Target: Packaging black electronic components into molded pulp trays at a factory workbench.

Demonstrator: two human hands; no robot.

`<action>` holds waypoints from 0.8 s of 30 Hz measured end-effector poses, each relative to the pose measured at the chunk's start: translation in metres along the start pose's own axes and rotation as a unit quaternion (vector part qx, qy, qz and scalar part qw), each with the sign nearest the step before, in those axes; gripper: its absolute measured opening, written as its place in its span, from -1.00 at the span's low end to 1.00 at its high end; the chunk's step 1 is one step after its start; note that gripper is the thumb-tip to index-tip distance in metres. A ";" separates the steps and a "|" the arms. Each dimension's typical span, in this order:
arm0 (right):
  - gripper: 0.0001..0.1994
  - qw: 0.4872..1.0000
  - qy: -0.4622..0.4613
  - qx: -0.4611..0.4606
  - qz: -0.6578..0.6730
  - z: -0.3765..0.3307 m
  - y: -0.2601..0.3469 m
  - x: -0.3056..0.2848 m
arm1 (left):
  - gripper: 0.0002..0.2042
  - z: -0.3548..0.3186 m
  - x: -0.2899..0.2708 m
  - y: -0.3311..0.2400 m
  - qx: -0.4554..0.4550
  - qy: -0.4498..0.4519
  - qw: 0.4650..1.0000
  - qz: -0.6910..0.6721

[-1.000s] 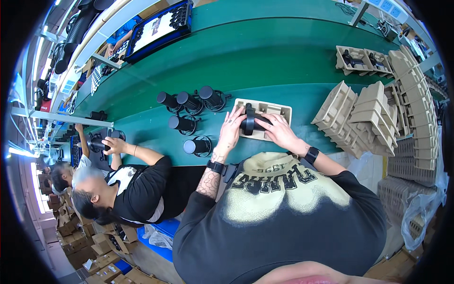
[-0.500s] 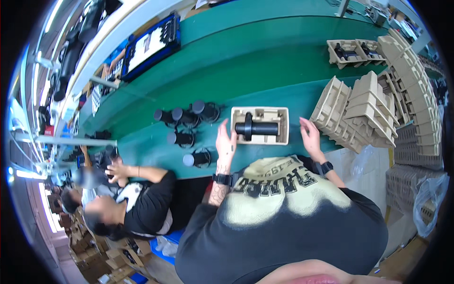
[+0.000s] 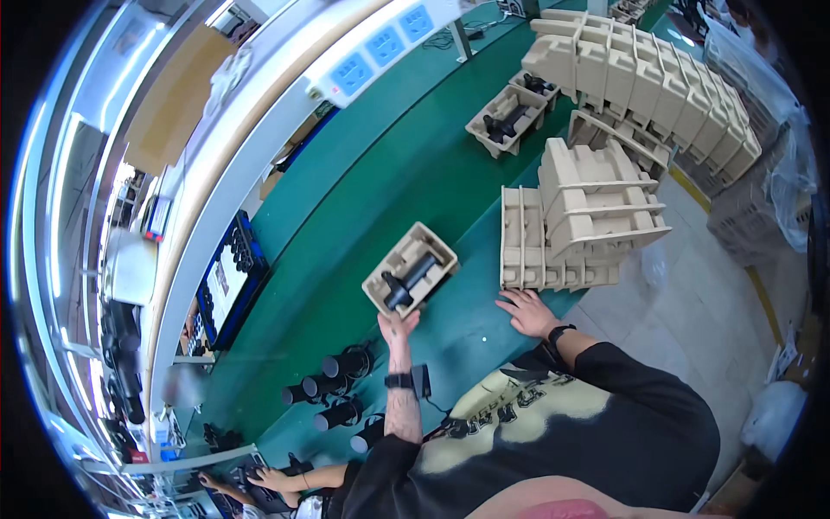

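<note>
A beige moulded-pulp tray (image 3: 397, 256) sits turned at an angle over the green table, a black cylindrical part with a wider collar (image 3: 420, 272) lying in it. My left hand (image 3: 399, 326) grips the tray's near corner, and some of its fingers are hidden by the tray. My right hand (image 3: 524, 312) has its fingers stretched out on the table, just in front of a stack of beige pulp trays (image 3: 596, 203). Nothing shows in that hand.
Several black cylindrical parts (image 3: 339, 413) stand by my left forearm. Farther off, another pulp tray (image 3: 486, 112) holds a black part. A long row of nested trays (image 3: 640, 78) curves along the right. At the lower left, a co-worker's hand (image 3: 275, 481) is at the table.
The view has swung to the right. My left hand has taken hold of the tray, which is now farther from me and turned. My right hand has come beside the tray stack.
</note>
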State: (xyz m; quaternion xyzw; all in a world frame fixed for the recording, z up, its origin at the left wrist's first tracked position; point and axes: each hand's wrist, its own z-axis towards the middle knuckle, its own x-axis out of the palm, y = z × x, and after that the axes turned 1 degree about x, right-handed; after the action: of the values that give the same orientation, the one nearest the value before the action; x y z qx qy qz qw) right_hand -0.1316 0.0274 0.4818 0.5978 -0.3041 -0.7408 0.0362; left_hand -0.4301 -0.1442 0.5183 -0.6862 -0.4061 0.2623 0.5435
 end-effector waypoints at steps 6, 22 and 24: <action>-0.42 1.000 0.022 0.009 0.000 -0.004 -0.002 -0.001 | -0.60 0.124 0.122 -0.021 -0.040 0.169 0.983 0.052; -0.40 1.000 0.013 0.024 0.003 -0.003 -0.015 0.043 | -0.20 -0.080 0.326 -0.124 0.370 0.393 0.780 0.318; -0.39 1.000 -0.002 0.016 -0.002 0.000 -0.022 0.047 | -0.18 -0.074 0.322 -0.125 0.375 0.408 0.780 0.290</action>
State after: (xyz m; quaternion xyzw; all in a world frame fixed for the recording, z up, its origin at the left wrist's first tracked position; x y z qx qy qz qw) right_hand -0.1375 0.0260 0.4305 0.5973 -0.3148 -0.7373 0.0243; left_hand -0.2337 0.0979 0.6844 -0.5563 0.2021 0.2341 0.7713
